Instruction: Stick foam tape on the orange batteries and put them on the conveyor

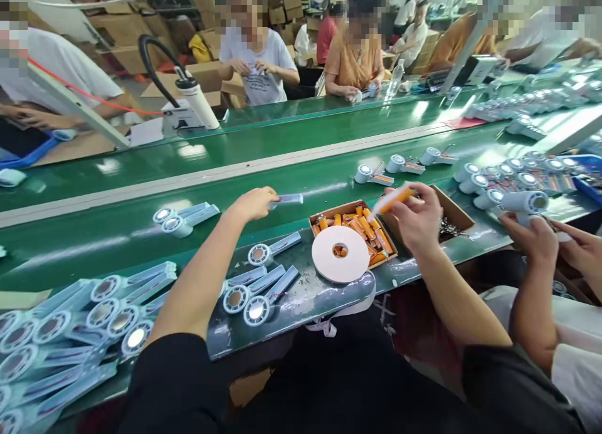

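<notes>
My left hand (256, 204) is stretched out over the green belt, its fingers closed on a light-blue fan housing (291, 199). Only the handle end of that housing shows; my fingers cover the rest. Above the boxes, my right hand (418, 217) pinches an orange battery (394, 200) with a white strip along it. Below it a cardboard box (392, 260) holds many orange batteries (371, 229). A roll of white tape (324, 255) rests against the front of this box. Several light-blue fan housings (258, 308) lie on the bench right of my left forearm.
Many more housings (51, 327) crowd the bench at left. Two lie on the green belt (117, 227), and three with wires (397, 164) stand farther right. A second box (454, 214) holds small metal parts. At right a co-worker's hands (536, 236) hold a housing. People sit opposite.
</notes>
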